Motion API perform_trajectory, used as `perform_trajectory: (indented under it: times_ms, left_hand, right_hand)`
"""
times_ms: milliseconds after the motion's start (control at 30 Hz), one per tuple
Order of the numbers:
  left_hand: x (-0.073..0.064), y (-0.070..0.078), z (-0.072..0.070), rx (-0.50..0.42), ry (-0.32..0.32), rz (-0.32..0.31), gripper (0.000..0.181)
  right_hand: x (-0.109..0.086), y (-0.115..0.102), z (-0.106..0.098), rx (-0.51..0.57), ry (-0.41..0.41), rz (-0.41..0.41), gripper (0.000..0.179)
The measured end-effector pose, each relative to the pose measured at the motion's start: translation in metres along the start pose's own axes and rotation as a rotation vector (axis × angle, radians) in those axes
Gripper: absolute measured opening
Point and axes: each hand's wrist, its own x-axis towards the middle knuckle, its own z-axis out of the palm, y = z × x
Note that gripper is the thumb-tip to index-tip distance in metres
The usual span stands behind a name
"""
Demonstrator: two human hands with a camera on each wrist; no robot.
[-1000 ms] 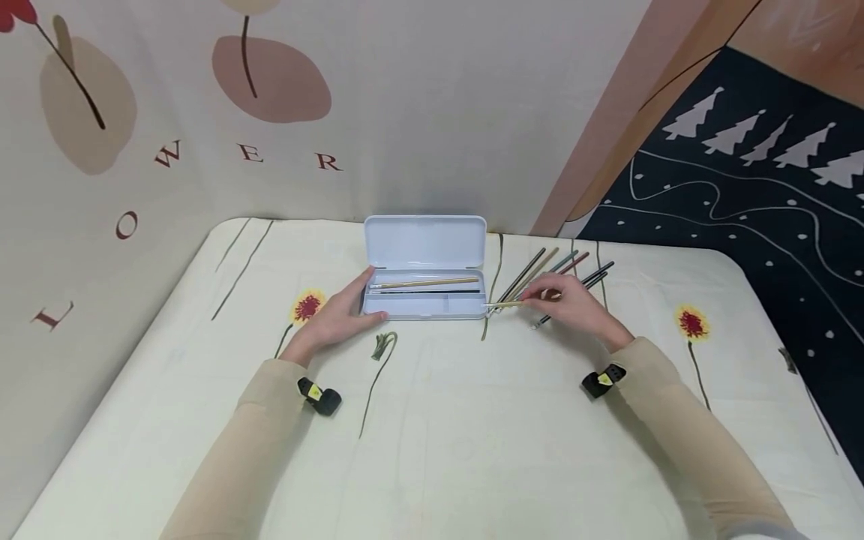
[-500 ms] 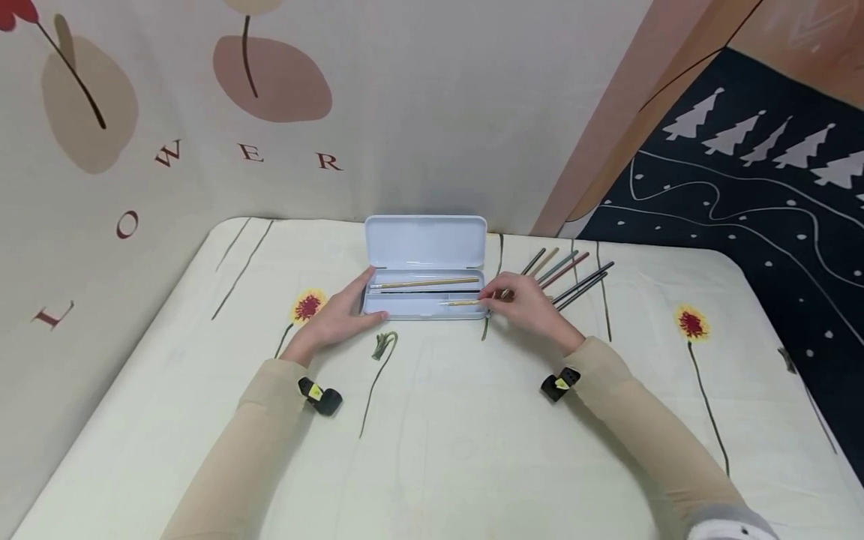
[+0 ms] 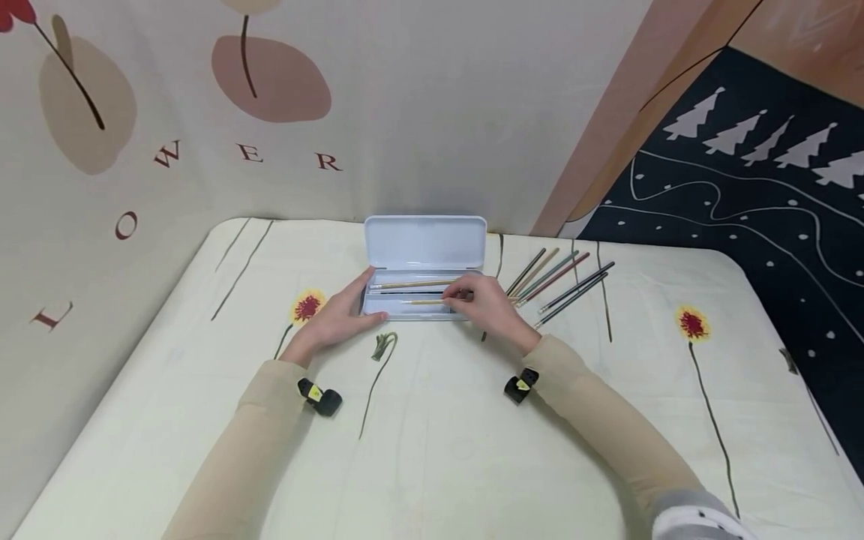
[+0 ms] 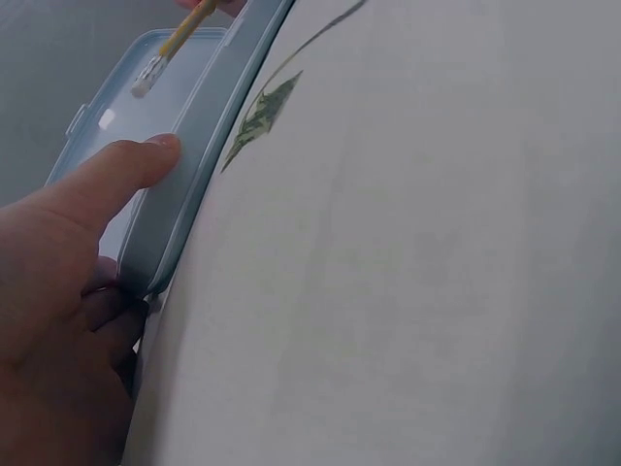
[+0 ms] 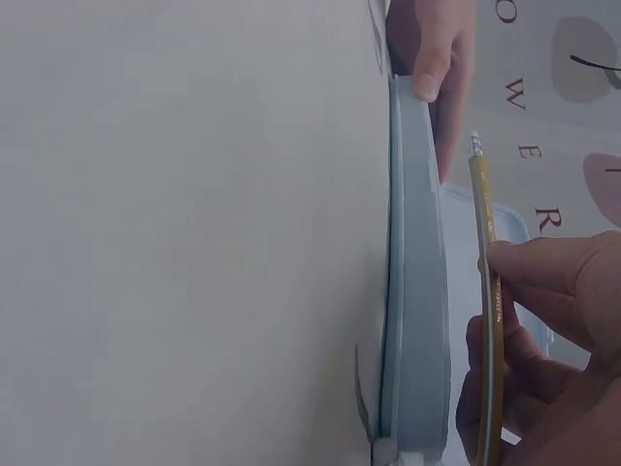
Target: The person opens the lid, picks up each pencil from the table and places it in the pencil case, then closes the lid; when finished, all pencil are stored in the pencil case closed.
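At mid-frame, my right grip (image 3: 484, 304), pinching the yellow pencil (image 3: 425, 301), has moved left, so the pencil now lines up over the lower compartment (image 3: 405, 310) of the open case (image 3: 425, 241); my left grip (image 3: 344, 311) still holds the case's left end.

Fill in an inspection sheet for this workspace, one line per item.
Surface: cream cloth with printed flowers.
Job's things: open pencil case, lid raised, yellow pencil lying inside; six loose pencils visible to its right.
Clutter: nothing seen.
Grips: left hand holds the case's left end; right hand pinches a second yellow pencil over the case, contact unclear.
Cables: nothing seen.
Surroundings: pale printed backdrop with red letters behind, dark tree-printed cloth at right.
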Motion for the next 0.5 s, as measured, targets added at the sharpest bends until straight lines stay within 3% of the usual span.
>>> perform_trajectory:
  times_ms: [233,500]
  left_hand:
    - [0.000,-0.001,0.000,0.009,0.006,0.030,0.092]
    - [0.000,-0.001,0.000,-0.008,0.001,0.011,0.093]
  right_hand:
    - [0.014,-0.002,0.012,-0.040,0.002,-0.077,0.006]
    - [0.035,-0.012,0.020,-0.089,-0.003,-0.031,0.008]
